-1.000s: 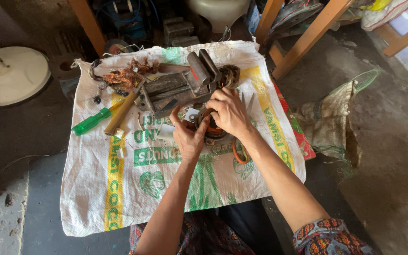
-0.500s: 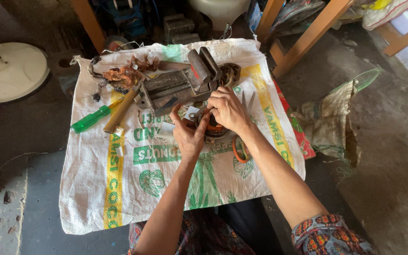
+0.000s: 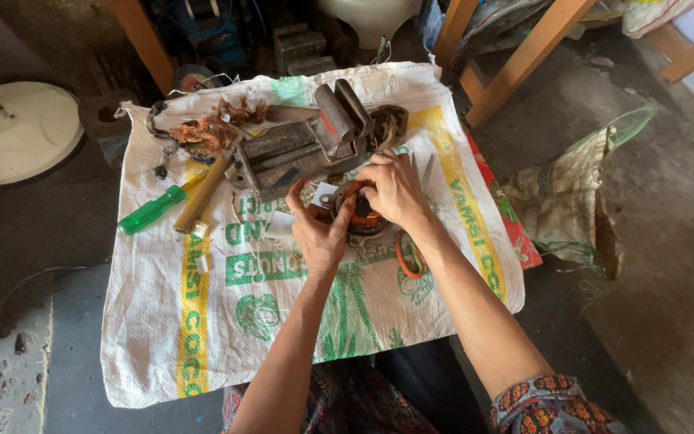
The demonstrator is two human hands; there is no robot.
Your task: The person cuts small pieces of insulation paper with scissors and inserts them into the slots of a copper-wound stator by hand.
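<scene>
From the head view I see both hands on one round copper-wound coil (image 3: 361, 210) lying on the white sack (image 3: 226, 321) just in front of the vise (image 3: 307, 149); the left hand (image 3: 320, 233) curls around the coil's near-left edge, thumb and fingers pinching at a small white slip (image 3: 324, 193); the right hand (image 3: 395, 189) cups over the coil's far-right side, fingers bent down onto it; both are closed on it. As to progress, I judge the work part-done: a tangle of loose copper wire (image 3: 206, 133) already lies at the sack's far-left corner, yet windings remain on the coil. Counting: one vise; one green-handled screwdriver (image 3: 153, 209); one wooden handle (image 3: 201, 194) beside it; one orange ring (image 3: 405, 255) by the right wrist; one white round base (image 3: 18, 133) on the floor, well apart.
</scene>
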